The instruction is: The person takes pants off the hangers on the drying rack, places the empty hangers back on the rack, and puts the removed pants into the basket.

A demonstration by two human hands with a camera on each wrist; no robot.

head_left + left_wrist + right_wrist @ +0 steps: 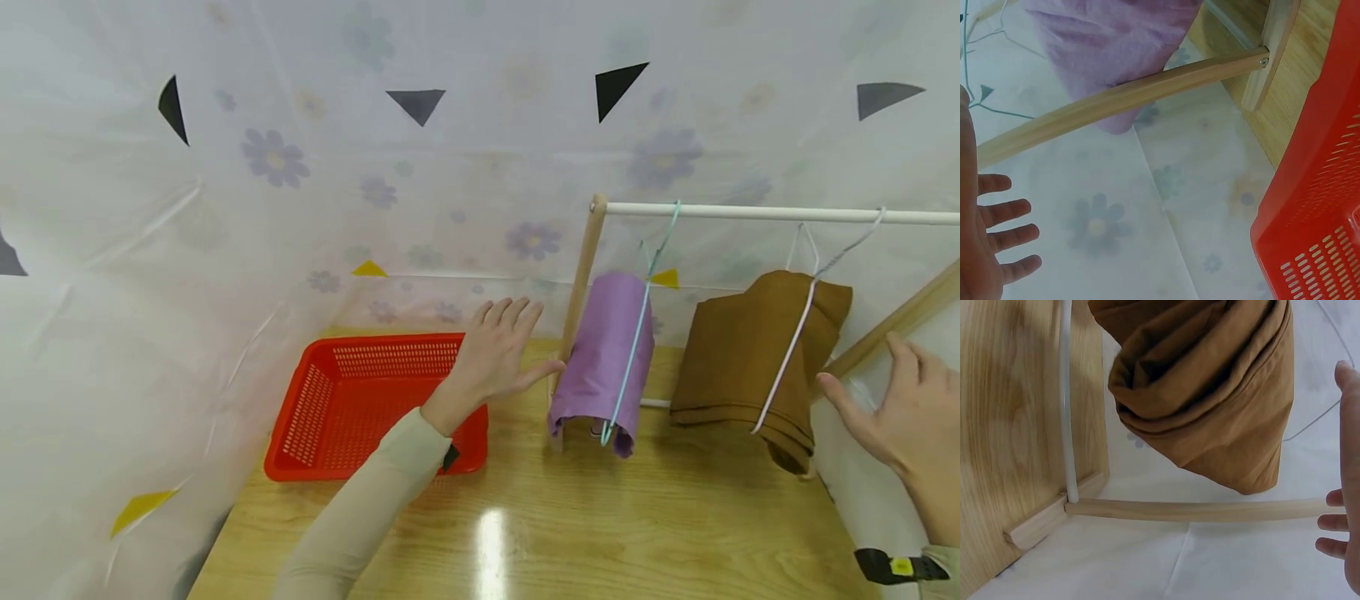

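Can dip from above into the red plastic basket with holes. Going right, bumps the slanted pale wood post, then the hanging purple cloth. Under the round white bar, can slip between purple cloth and folded brown cloth.

So the outfit's pretty simple: both hands, the left hand and the right hand, are bare. Left sleeve is long, a plain pale beige, kinda smooth and snug, and it ends in a wider cuff at the wrist. There's a little black piece poking out by that cuff, too small to make out. Over on the other arm you get a black wrist strap with a small yellow square, plus just a bit of matching beige right sleeve.
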